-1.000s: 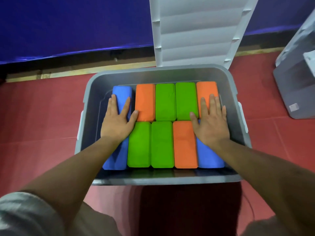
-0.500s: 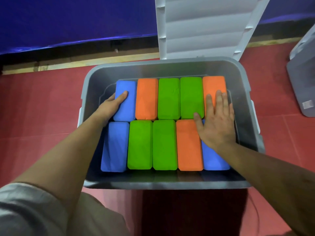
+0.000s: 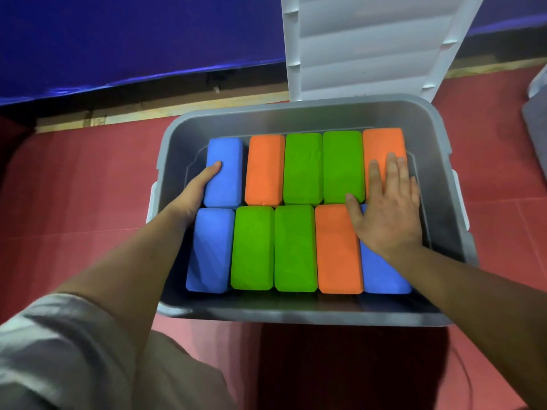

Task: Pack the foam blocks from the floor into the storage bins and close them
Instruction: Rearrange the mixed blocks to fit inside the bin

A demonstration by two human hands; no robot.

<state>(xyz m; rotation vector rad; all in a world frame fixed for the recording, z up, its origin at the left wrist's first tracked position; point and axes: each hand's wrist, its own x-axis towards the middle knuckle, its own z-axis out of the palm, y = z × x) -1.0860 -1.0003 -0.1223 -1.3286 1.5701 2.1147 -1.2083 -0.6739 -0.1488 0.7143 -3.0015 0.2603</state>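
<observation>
A grey storage bin (image 3: 299, 313) stands on the red floor, filled with two rows of foam blocks in blue, orange and green. My left hand (image 3: 196, 187) is wedged between the bin's left wall and the far-left blue block (image 3: 226, 176), thumb on top, gripping its side. My right hand (image 3: 387, 208) lies flat with fingers spread over the far-right orange block (image 3: 381, 143) and the near-right blue block (image 3: 381, 276). The bin's white lid (image 3: 373, 45) stands upright behind the bin.
A blue wall and a wooden strip (image 3: 165, 109) run behind the bin. Part of another grey bin (image 3: 537, 125) shows at the right edge. Red floor tiles (image 3: 74, 187) lie to the left.
My left hand has slid off the tops of the blue blocks to the left side of the far blue block. My right hand stays pressed flat.
</observation>
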